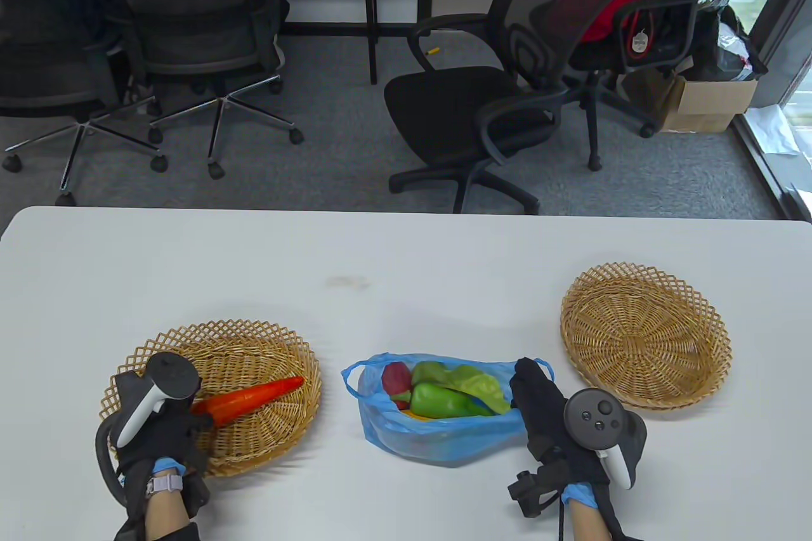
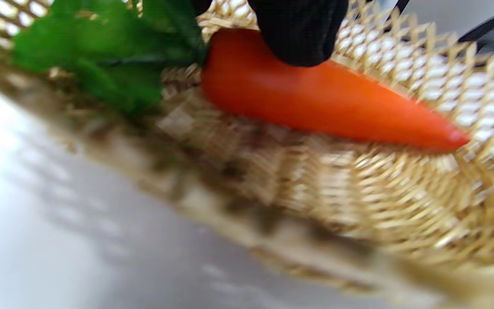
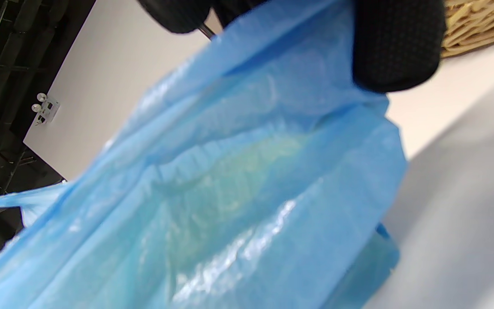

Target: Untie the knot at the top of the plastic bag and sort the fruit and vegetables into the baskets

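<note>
An orange carrot [image 1: 254, 398] lies in the left wicker basket [image 1: 254, 332], tip pointing right. My left hand [image 1: 193, 425] holds its thick end; in the left wrist view a gloved fingertip [image 2: 302, 30] sits on the carrot [image 2: 324, 103] beside its green leaves [image 2: 101, 56]. The blue plastic bag [image 1: 438, 439] stands untied at the table's front middle, holding a green pepper [image 1: 444, 401], a red item [image 1: 396, 378] and a light green leaf [image 1: 472, 382]. My right hand [image 1: 528, 379] pinches the bag's right rim; its fingertips [image 3: 397, 43] press the blue plastic [image 3: 230, 193].
A second wicker basket [image 1: 644, 335] with nothing in it sits at the right, just beyond my right hand. Office chairs [image 1: 482, 110] and a cardboard box [image 1: 704, 103] stand on the floor past the table's far edge.
</note>
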